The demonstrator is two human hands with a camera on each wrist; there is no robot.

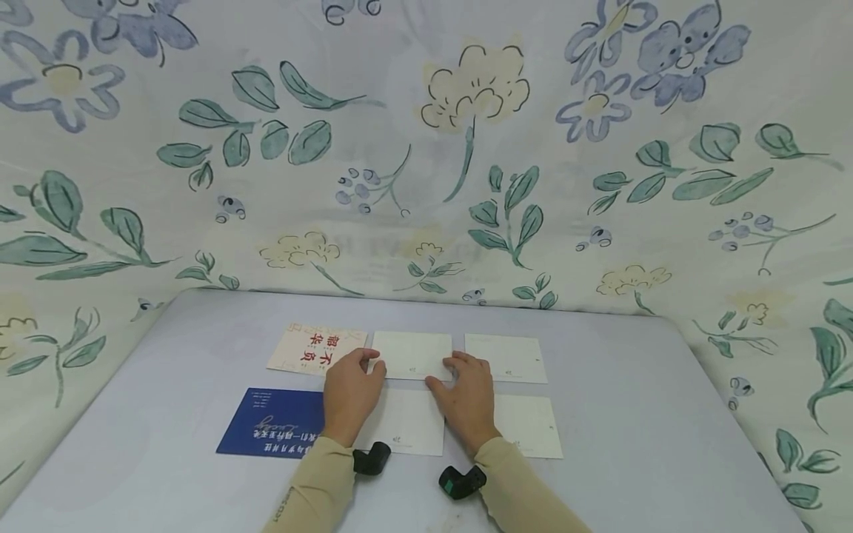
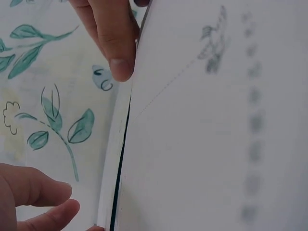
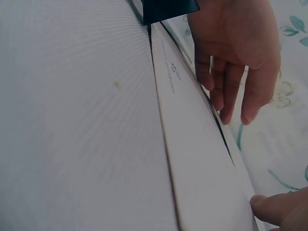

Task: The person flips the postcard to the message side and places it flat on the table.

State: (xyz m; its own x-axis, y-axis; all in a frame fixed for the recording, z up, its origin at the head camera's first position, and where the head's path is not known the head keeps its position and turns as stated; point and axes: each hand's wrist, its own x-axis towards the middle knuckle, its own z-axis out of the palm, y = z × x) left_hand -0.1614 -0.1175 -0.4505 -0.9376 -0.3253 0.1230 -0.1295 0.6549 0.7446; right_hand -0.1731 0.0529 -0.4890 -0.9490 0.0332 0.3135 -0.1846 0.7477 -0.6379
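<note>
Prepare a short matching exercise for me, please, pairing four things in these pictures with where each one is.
Things:
1. Blue card
2. Card with red characters
3. Floral cloth
4. Right hand

Places:
A. Behind the table
B. Left end of the row nearer the person
C. At the right side of the far row's middle card
D. Left end of the far row

Pairs: 1-B, 2-D, 3-A, 4-C.

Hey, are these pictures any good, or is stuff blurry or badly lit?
Head view: soft, even light, blue card clear in outline; left wrist view: floral backdrop fairly crisp, row of print on the white card badly blurred; right wrist view: dim and greyish, faint streaks across the pale foreground.
</note>
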